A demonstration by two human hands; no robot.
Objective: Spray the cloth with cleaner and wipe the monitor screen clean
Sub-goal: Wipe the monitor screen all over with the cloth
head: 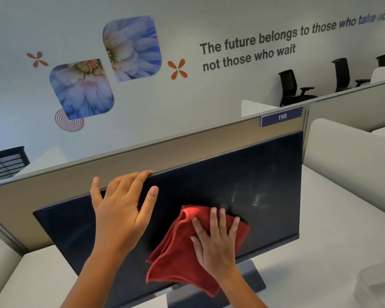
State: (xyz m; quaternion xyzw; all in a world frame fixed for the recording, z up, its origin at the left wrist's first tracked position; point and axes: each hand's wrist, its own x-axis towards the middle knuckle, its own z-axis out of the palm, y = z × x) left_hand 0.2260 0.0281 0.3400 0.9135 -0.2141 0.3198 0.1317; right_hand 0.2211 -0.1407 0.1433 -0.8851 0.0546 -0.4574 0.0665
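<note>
My right hand (218, 245) lies flat, fingers straight and spread, pressing the red cloth (176, 261) against the lower part of the monitor screen (242, 174). The cloth bunches and hangs out to the left of my palm. Just above my fingertips, pale smears (247, 198) mark the dark glass. Up and to the left, my left hand (122, 210) rests on the monitor's top edge, fingers spread, thumb on the front.

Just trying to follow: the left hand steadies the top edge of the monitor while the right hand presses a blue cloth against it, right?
Nearly. The head view shows the cloth is red, not blue. The left hand does steady the top edge of the monitor while the right hand presses that cloth against it.
</note>
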